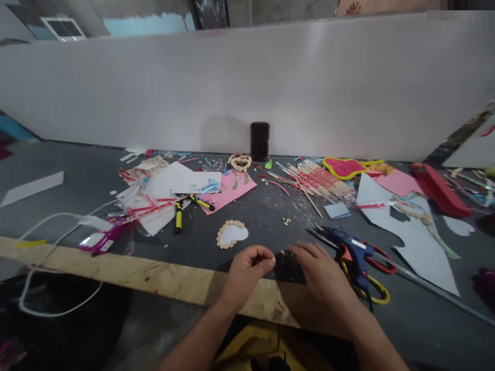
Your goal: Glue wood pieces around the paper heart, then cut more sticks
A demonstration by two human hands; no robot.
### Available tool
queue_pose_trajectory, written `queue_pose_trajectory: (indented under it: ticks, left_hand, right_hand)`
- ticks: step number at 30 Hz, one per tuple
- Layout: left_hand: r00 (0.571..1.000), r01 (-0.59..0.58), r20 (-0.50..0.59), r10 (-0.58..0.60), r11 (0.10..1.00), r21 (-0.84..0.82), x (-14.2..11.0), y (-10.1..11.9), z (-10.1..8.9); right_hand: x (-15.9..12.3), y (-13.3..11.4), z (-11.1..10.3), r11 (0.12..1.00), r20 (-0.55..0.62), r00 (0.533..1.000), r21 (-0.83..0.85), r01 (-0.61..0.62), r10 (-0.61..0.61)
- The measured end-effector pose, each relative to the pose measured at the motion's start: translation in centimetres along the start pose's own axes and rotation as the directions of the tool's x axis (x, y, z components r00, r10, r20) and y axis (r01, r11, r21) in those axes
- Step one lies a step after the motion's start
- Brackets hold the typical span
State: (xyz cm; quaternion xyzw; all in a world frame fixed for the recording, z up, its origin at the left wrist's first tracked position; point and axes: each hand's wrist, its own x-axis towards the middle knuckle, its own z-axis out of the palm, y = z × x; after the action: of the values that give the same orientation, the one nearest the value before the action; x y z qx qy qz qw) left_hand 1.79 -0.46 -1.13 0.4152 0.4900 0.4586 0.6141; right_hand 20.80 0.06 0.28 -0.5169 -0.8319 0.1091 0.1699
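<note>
My left hand [252, 268] is closed in a pinch near the table's front edge, with a small pale piece [274, 259] between thumb and fingertip. To its right, my right hand [319, 265] reaches down with fingers extended, the tips beside a few loose pale bits [283, 253]; its thumb is hidden. A white paper heart [240, 234] lies beyond my left hand, its left side and top edged with pale pieces like those bits. Another little pile of pale pieces [286, 221] sits farther back on the dark table.
A blue glue gun [358, 257] lies over scissors [377, 291] at right; a purple glue gun [104, 238] is at left with a white cable. Yellow-black pliers [178, 216], wrapped sticks [327, 178], cut paper [415, 242] and an upright phone [260, 141] stand or lie around.
</note>
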Motion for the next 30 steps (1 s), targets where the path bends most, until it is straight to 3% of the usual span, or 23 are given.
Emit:
queue_pose_trajectory:
  ticks: [5,12,21,23,27,30]
  left_hand:
    - [1.0,0.005,-0.004,-0.005,1.0,0.015,-0.3,-0.1,-0.6]
    - [1.0,0.01,-0.007,-0.009,0.999,0.044,-0.2,-0.4,-1.1]
    - [0.999,-0.006,0.041,0.002,0.995,0.104,-0.5,0.4,-0.3]
    - [0.998,-0.019,0.058,0.013,0.993,0.115,-0.6,0.7,0.0]
    - [0.997,-0.044,0.071,0.033,0.986,0.161,-1.0,1.2,0.6]
    - [0.995,-0.081,0.082,0.064,0.971,0.223,-1.2,1.3,0.9]
  right_hand:
    - [2.4,-0.7,0.8,1.0,0.07,0.997,0.012,0.02,-0.02]
    - [3.2,-0.5,1.2,0.995,0.086,0.996,0.097,0.008,-0.017]
    - [1.8,-1.2,0.6,0.908,0.094,0.982,0.375,-0.189,0.166]
    - [1.2,-1.6,0.4,0.806,0.139,0.965,0.53,-0.263,0.224]
    - [0.4,-2.4,0.2,0.42,0.268,0.902,0.815,-0.399,0.338]
    - [-0.1,-2.8,-0.2,0.31,0.289,0.889,0.861,-0.403,0.355]
